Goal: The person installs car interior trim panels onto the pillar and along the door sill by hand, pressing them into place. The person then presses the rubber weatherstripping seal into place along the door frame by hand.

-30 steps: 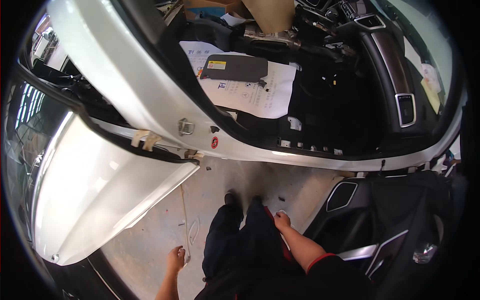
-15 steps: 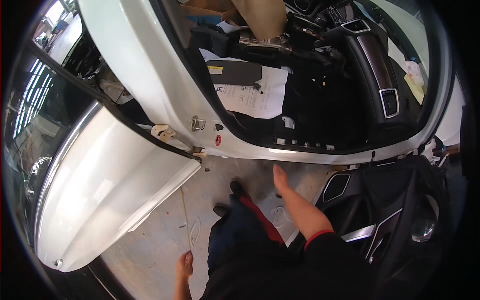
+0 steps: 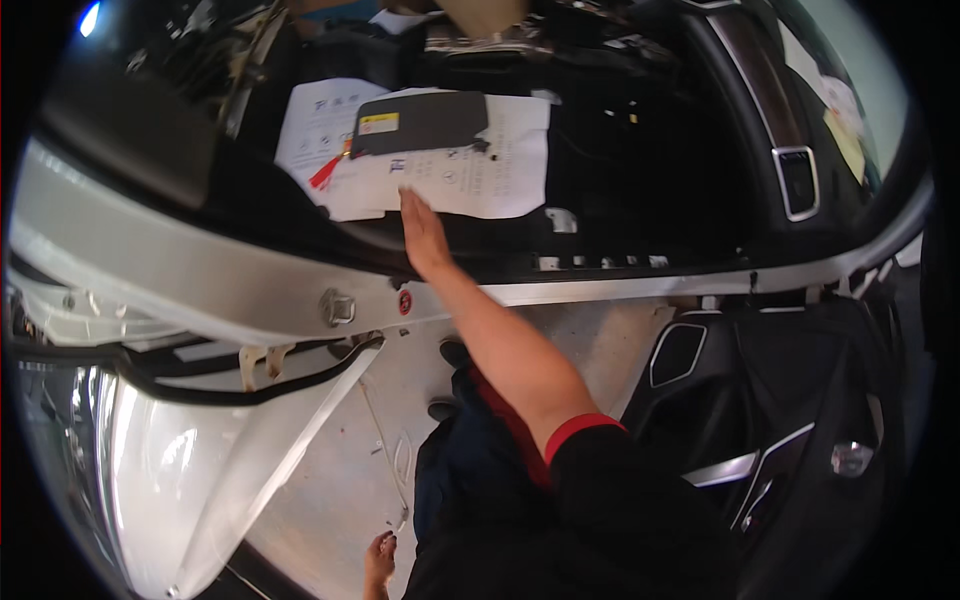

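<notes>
My right hand (image 3: 422,232) reaches over the white door sill (image 3: 600,288) into the car, fingers stretched out and nothing in them. Just beyond its fingertips lie white printed paper sheets (image 3: 520,180). On the sheets rests a dark grey sun visor (image 3: 425,122) with a yellow label. A small red strip-like thing (image 3: 325,173) lies beside the visor. Low in the picture, my left hand (image 3: 379,562) hangs over the floor with curled fingers. Whatever it may hold is too small to make out. A thin pale cable (image 3: 385,450) runs along the floor near it.
An open white car door (image 3: 200,460) stands at the left, its edge close to my legs. Another open door with black inner trim (image 3: 770,400) is at the right. Inside the car, the dashboard (image 3: 765,90) is at the right and a cardboard piece (image 3: 485,15) at the back.
My right hand has moved forward and left, from outside the sill to above the car's interior. My left hand is slightly lower. The view has shifted, showing more of the paper sheets.
</notes>
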The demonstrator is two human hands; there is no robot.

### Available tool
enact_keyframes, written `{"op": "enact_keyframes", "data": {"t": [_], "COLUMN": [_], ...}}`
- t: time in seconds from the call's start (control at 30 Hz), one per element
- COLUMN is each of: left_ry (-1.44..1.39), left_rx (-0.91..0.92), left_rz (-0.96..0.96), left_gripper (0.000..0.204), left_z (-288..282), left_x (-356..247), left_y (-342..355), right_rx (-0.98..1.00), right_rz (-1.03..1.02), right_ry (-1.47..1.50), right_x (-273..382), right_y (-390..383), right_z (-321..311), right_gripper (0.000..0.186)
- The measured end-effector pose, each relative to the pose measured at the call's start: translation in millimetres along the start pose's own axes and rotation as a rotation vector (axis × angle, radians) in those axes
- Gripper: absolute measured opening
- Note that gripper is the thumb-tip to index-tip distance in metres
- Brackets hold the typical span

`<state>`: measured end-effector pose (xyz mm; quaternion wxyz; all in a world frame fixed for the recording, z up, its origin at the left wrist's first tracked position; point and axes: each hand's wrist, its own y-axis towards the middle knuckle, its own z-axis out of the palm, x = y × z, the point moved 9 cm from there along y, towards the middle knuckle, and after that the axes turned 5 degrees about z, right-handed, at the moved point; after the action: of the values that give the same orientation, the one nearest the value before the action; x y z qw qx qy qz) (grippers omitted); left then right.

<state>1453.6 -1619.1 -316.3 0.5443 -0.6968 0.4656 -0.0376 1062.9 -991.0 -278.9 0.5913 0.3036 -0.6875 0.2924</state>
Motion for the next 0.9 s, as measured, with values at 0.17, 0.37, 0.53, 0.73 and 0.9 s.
{"op": "enact_keyframes", "data": {"t": [0.17, 0.37, 0.53, 0.73, 0.9], "left_ry": [-0.181, -0.272, -0.344, -0.332, -0.344], "left_rx": [-0.007, -0.042, -0.033, -0.253, -0.544], "left_rz": [0.129, 0.071, -0.059, -0.009, 0.106], "left_gripper": [0.033, 0.034, 0.032, 0.036, 0.039], "left_z": [-15, -39, -51, -123, -192], "left_x": [-102, -77, 54, 153, 152], "left_y": [48, 33, 27, -10, -96], "right_rx": [-0.359, 0.306, 0.285, 0.419, 0.602], "right_rz": [0.186, 0.847, 0.681, 0.35, 0.572], "right_ry": [-0.306, -0.683, -0.699, -0.915, -1.101], "right_x": [-149, -251, -231, -234, -268], "right_y": [-147, -347, -357, -401, -448], "right_z": [-52, -17, 17, 58, 64], "right_gripper": [0.048, 0.045, 0.045, 0.026, 0.041]}}
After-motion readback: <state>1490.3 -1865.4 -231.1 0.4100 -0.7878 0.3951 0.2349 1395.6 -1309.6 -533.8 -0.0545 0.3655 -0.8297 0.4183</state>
